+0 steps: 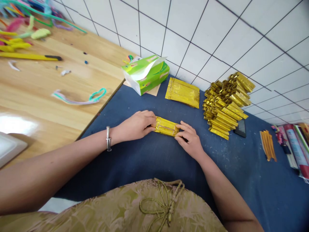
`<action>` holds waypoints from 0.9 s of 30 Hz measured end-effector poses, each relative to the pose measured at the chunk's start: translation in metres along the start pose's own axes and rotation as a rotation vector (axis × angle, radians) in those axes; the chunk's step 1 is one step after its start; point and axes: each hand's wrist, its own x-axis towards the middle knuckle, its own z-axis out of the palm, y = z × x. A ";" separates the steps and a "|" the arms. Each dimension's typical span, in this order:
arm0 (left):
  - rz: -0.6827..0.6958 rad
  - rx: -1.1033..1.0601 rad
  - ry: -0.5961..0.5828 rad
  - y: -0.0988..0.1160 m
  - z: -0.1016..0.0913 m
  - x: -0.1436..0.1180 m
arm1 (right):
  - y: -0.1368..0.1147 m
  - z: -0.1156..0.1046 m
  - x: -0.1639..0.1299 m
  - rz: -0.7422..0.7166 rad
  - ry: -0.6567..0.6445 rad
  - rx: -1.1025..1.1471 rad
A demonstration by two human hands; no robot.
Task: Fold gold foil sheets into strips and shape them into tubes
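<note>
A partly folded sheet of shiny gold foil paper point(166, 126) lies over the dark blue table in front of me, with lengthwise creases along it. My left hand point(141, 125) pinches its left end between thumb and fingers. At the right end, my right hand point(189, 138) grips the foil the same way. Behind it lies a flat stack of gold foil sheets point(182, 92). Farther right rises a heap of folded gold foil strips point(224, 106), piled against one another.
A green tissue box point(147, 74) stands behind my left hand. A dark phone point(240, 128) lies beside the heap, and orange-brown strips point(267, 145) lie farther right. Pipe cleaners point(79, 98) and a yellow cutter point(29, 56) are on the wooden table point(84, 74). White tiles line the back.
</note>
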 end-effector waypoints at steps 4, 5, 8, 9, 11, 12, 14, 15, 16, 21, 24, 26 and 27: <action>-0.008 0.002 -0.010 0.000 -0.001 0.000 | -0.007 0.003 0.004 0.104 0.037 0.051; -0.008 0.001 -0.012 0.000 -0.001 0.000 | -0.008 0.004 0.005 0.124 0.050 0.051; -0.007 -0.003 -0.011 0.000 -0.001 0.000 | -0.011 0.008 0.005 0.170 0.083 0.042; -0.007 -0.004 -0.008 0.000 -0.001 0.000 | -0.011 0.009 0.004 0.179 0.088 0.039; -0.008 -0.008 -0.002 0.000 -0.001 0.000 | -0.012 0.009 0.004 0.190 0.090 0.038; -0.006 -0.011 0.002 0.000 -0.001 0.000 | -0.012 0.009 0.004 0.193 0.090 0.041; -0.002 -0.017 0.011 0.000 -0.001 0.000 | -0.012 0.008 0.003 0.198 0.087 0.051; 0.000 -0.020 0.014 0.000 -0.001 0.000 | -0.012 0.008 0.003 0.198 0.086 0.059; 0.002 -0.024 0.016 0.000 -0.001 0.000 | -0.012 0.007 0.003 0.198 0.088 0.069; 0.005 -0.027 0.004 0.000 -0.001 0.000 | -0.009 0.005 0.002 0.172 0.089 0.095; 0.012 -0.029 0.001 -0.001 -0.001 0.000 | -0.008 0.005 0.000 0.137 0.077 0.058; 0.016 -0.030 0.004 -0.002 -0.001 -0.001 | -0.007 0.005 -0.001 0.113 0.070 0.024; 0.017 -0.029 0.004 -0.003 -0.001 -0.001 | -0.007 0.005 -0.002 0.101 0.071 0.008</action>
